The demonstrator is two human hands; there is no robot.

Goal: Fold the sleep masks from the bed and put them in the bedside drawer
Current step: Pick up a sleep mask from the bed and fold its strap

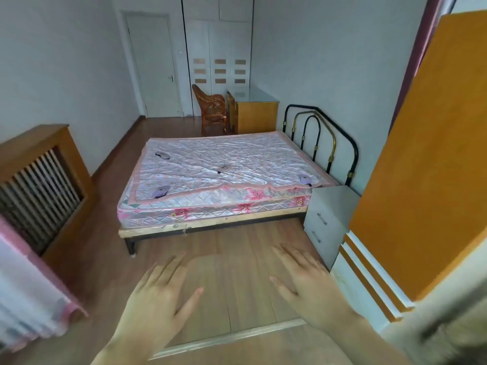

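- Soft fabric is what the job deals in: four sleep masks lie spread on the quilted mattress [224, 164], well apart from one another.
- One sleep mask [162, 155] sits at the far left, a second [161, 191] at the near left edge, a third [224, 168] near the middle, and a fourth [305, 179] at the near right corner, just beside the bedside cabinet [326, 219].
- Judging by their look, they are light, limp pieces with thin straps; they should fold easily but may spring open or slide on the glossy quilt.
- A pinch at one padded end, with the other hand bringing the opposite end over, seems the sensible hold; the strap is best tucked inside the fold.
- Both drawers of the cabinet appear closed, their small handles facing the near side.
- The left hand [155, 293] and the right hand [313, 283] hover palm-down over the wooden floor [237, 248], fingers spread wide and holding nothing.
- The person stands well away from the bed, so nothing is within reach yet.
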